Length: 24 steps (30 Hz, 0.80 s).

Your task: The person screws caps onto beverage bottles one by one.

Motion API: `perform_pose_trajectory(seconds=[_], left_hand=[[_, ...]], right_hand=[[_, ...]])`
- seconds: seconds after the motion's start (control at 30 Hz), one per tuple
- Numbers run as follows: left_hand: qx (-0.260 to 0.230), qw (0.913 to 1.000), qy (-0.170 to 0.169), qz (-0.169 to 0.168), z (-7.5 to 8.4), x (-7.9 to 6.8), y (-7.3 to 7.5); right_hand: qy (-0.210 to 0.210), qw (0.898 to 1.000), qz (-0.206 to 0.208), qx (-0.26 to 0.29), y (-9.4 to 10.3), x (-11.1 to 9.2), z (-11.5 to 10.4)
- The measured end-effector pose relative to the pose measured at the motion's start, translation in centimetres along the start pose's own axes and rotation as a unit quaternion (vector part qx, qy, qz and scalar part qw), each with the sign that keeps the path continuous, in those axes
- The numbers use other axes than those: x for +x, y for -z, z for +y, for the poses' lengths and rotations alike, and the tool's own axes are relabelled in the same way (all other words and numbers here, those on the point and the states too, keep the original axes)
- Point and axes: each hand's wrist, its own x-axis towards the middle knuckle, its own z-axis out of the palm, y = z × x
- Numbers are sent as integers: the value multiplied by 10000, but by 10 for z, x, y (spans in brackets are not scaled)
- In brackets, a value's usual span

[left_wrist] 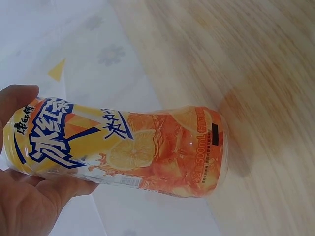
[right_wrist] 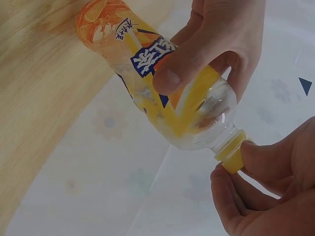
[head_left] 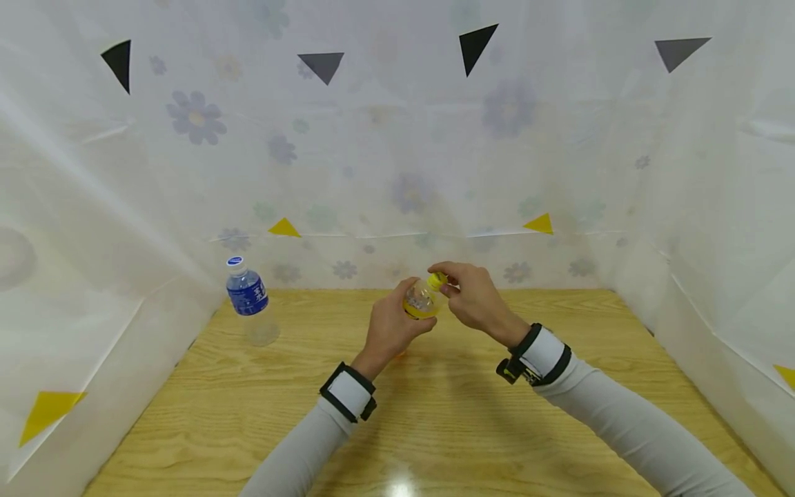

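Note:
My left hand (head_left: 391,322) grips an iced tea bottle (left_wrist: 147,152) with an orange and yellow label around its upper body. The bottle looks empty, and its base is close over the table in the left wrist view. At its neck, the thumb and fingers of my right hand (head_left: 475,297) pinch the yellow cap (right_wrist: 233,156). The cap sits on the bottle's mouth, and the bottle leans toward the right hand. Part of the label is hidden behind the left fingers.
A clear water bottle (head_left: 248,297) with a blue label and white cap stands at the left back of the wooden table (head_left: 261,428). White flower-patterned sheeting (head_left: 373,152) with black, grey and yellow triangles encloses the back and both sides.

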Motion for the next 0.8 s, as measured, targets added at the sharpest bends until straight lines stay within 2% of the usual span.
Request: perform_pose_trajectory(seconds=[0.8], left_hand=[[-70, 10000, 15, 38, -2, 0, -3]], right_hand=[[-39, 9983, 581, -58, -11, 1, 9]])
